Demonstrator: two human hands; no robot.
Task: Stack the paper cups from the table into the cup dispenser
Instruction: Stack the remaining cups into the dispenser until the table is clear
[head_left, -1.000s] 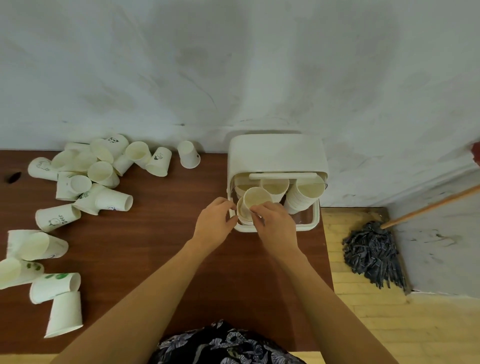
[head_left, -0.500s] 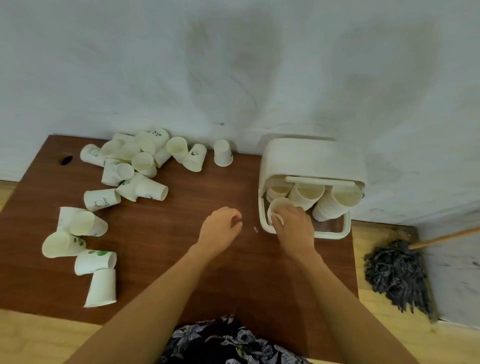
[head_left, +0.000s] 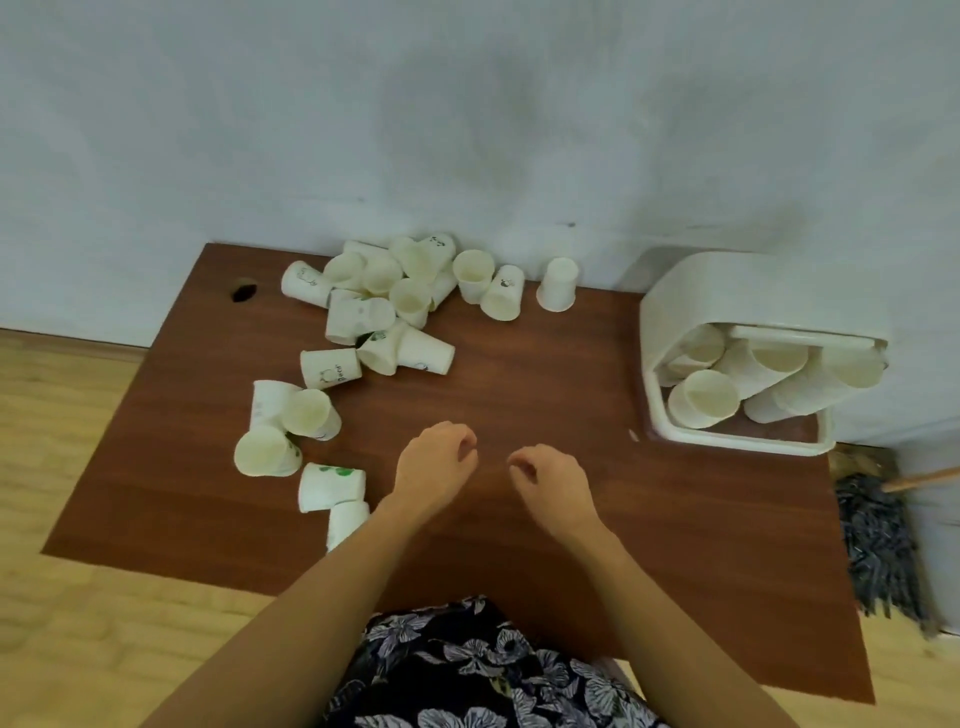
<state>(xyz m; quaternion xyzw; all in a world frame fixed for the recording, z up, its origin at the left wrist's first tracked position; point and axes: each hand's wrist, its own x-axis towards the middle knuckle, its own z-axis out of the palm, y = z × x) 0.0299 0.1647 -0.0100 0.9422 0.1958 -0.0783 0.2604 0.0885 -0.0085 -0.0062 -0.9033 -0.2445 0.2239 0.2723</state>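
White paper cups (head_left: 387, 306) are lying scattered over the far-left part of the table (head_left: 519, 384), most on their sides, with one upright, mouth down, near the wall. More are trailing down the left side toward the near edge. Further cups are sitting nested in rows inside the cup dispenser (head_left: 691, 291) at the far-right corner, their mouths facing the viewer.

Half a second ago the right hand (head_left: 550, 483) was at the dispenser's opening on a cup; now it is hanging over the middle of the table, well apart from the dispenser, fingers loosely curled and holding nothing. The left hand (head_left: 434, 467) is hovering just beside it, likewise loosely curled and empty. The view is also taking in more of the table's left side than before.

Small printed marks are showing on several cups — green leaf shapes on one near the left forearm, dark little figures on others — and one cup lying left of centre is carrying a short word, too blurred to read.

Bare wood is lying open between the hands and the dispenser. A dark hole (head_left: 244, 290) is sitting near the far-left corner. A mop (head_left: 878, 540) is resting on the floor past the table's right edge — its handle is running off to the right.
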